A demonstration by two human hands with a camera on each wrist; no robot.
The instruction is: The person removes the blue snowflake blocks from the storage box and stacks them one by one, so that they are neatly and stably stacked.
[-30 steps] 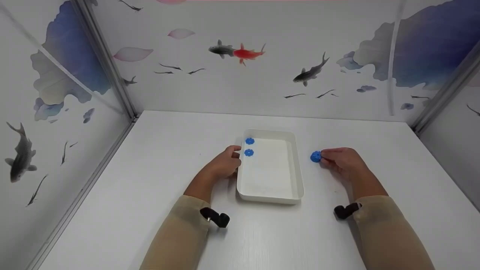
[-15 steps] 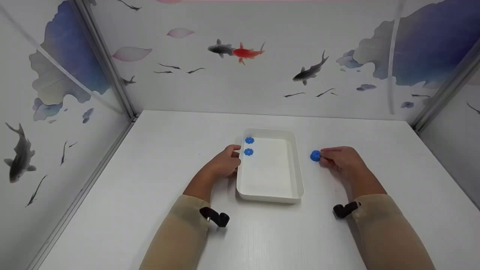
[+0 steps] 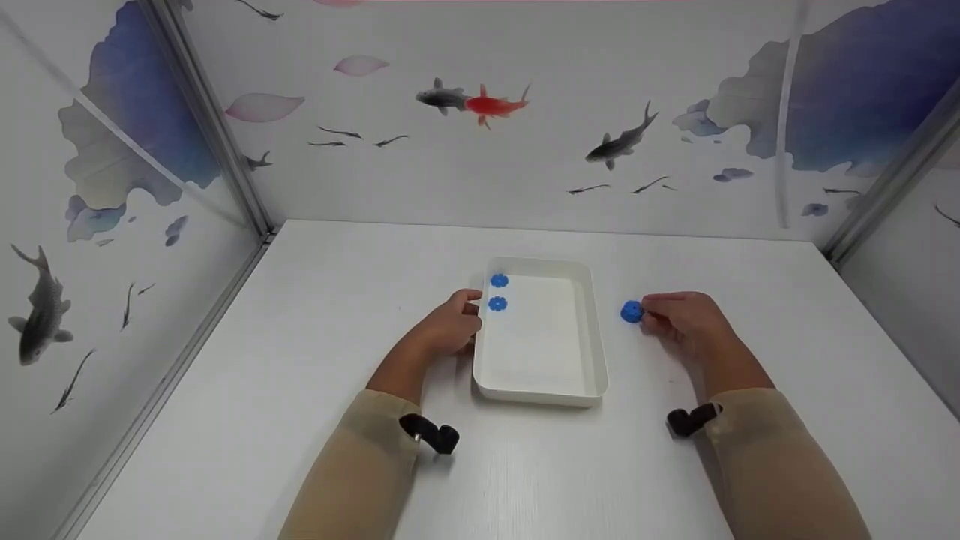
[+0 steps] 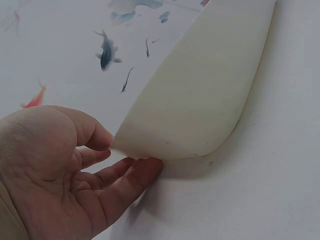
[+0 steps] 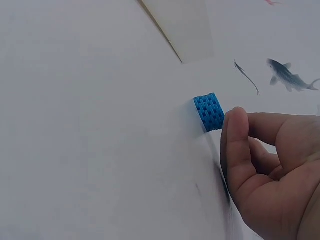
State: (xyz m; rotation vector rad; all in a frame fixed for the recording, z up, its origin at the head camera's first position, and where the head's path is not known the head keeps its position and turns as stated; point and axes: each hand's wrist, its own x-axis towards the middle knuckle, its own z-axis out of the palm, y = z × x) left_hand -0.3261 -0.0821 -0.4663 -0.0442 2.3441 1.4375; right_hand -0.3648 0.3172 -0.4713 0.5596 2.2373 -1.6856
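A shallow white rectangular tray (image 3: pixel 536 352) stands on the table, with a blue flower-shaped disc (image 3: pixel 499 280) and a second blue disc (image 3: pixel 497 304) lying near its far left corner. My left hand (image 3: pixel 450 326) holds the tray's left side; in the left wrist view thumb and fingertips meet the tray's edge. To the right of the tray, my right hand (image 3: pixel 686 319) pinches a short stack of blue flower-shaped discs (image 5: pixel 209 112) between thumb and fingers. The stack lies on its side, edges outward, close to the tabletop; whether it touches the table I cannot tell.
The white table (image 3: pixel 540 472) meets a back wall (image 3: pixel 360 180) printed with fish and petals. Side panels with metal posts (image 3: pixel 214 112) close it in at left and right. A black wrist mount (image 3: pixel 431 433) sits on each sleeve.
Almost nothing differs. The whole view has shifted up very slightly; both hands, the tray and the blue discs keep their places.
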